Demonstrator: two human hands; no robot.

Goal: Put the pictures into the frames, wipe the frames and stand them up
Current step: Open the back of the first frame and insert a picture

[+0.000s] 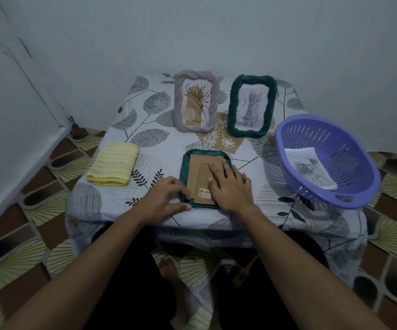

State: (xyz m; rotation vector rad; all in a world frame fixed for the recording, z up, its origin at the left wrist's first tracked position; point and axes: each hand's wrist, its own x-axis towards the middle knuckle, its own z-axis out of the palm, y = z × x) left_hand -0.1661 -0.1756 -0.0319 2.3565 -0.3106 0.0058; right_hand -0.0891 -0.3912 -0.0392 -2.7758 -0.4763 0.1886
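Pale walls (216, 32) meet in a corner behind a small worktop (154, 115) covered in leaf print, above patterned floor tiles (50, 210). At its back two frames already stand upright: a greyish rope-moulded frame (196, 101) with a plant drawing and a dark green rope-moulded frame (252, 106) with a cat sketch. Near the front edge a third dark green frame (183, 167) lies face down, its brown cardboard backing board (198, 172) uppermost, matte and stiff, with a barcode sticker (204, 192).

The right hand (231, 184) lies flat on that board, fingers straight, pressing. The left hand (166, 198) curls thumb and forefinger at the near-left corner, pinching the ridged rim.

This looks like closing the back. The next move probably calls for seating the board firmly, then turning the frame over for wiping. A folded yellow striped cloth (113, 164), soft and ribbed, lies to the left. On the right a purple slotted plastic basket (335, 144) holds one more printed picture sheet (309, 167).
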